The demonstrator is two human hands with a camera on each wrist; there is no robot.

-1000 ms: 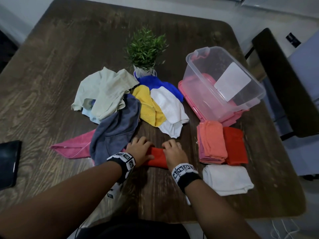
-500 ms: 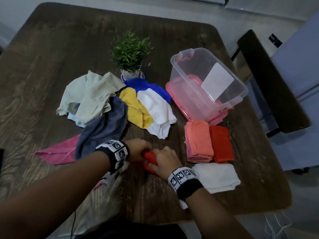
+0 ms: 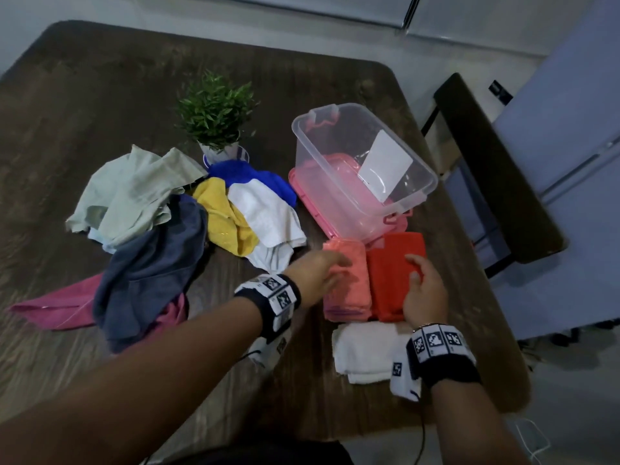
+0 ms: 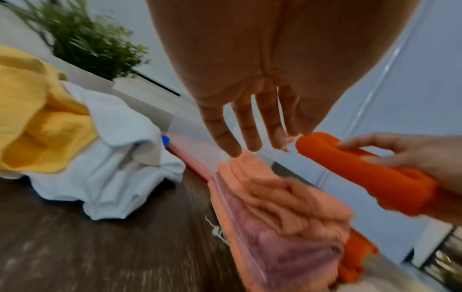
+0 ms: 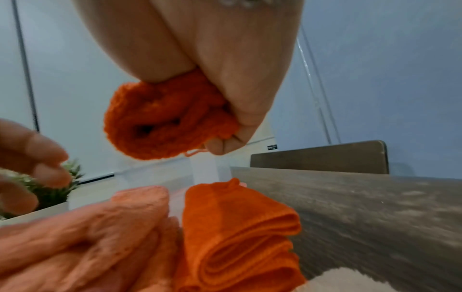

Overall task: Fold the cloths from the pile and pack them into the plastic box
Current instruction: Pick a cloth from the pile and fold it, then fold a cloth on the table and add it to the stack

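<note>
My right hand [image 3: 423,292] grips a folded orange cloth [image 3: 389,270] and holds it just above another folded orange cloth [image 5: 240,227] on the table. In the right wrist view the held orange cloth [image 5: 162,120] is bunched in my fist. My left hand [image 3: 317,273] hovers with straight fingers [image 4: 237,126] over the folded salmon cloth stack [image 3: 345,290] and holds nothing. A folded white cloth [image 3: 364,350] lies nearest me. The clear plastic box [image 3: 335,169] stands tilted on its pink lid [image 3: 302,193] just behind. The unfolded pile [image 3: 151,263] lies to the left.
The pile holds pale green [image 3: 134,193], grey-blue, yellow [image 3: 224,216], white [image 3: 265,216], blue [image 3: 248,172] and pink [image 3: 57,307] cloths. A potted plant [image 3: 214,109] stands behind it. A dark chair [image 3: 496,169] sits by the table's right edge.
Both hands moved right from the table's front middle. My left hand let go of the orange cloth; my right hand carried it over the folded stacks.
</note>
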